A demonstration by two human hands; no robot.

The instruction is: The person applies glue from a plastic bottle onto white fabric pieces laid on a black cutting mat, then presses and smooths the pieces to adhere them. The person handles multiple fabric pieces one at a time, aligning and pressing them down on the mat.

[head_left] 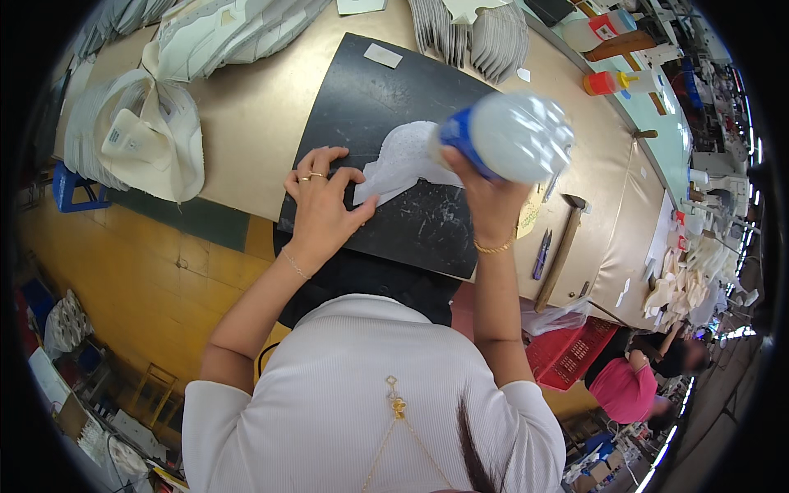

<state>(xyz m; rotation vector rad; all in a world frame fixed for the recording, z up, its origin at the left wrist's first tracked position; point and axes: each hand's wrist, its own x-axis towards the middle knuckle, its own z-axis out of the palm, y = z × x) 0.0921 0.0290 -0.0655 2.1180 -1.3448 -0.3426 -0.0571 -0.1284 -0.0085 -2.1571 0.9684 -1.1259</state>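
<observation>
On a black board (pixel 427 234) lies a curved white piece of sheet material (pixel 404 154), too plain to name more exactly. My left hand (pixel 327 191) rests at its left end, fingers spread, with the thumb and forefinger touching its edge. My right hand (pixel 486 193) grips a clear plastic bottle (pixel 522 135) with a blue band and whitish contents. The bottle is tilted, its base toward the upper right, held over the right end of the white piece. Its mouth is hidden.
Stacks of cut grey-white pieces (pixel 140 135) stand at the left and far edge. To the right lie a hammer (pixel 562 253), a purple-handled tool (pixel 541 256) and a yellow paper (pixel 530 212). Glue-type bottles (pixel 604 82) stand far right. A red crate (pixel 567 353) sits below the table; people (pixel 629 386) are beyond.
</observation>
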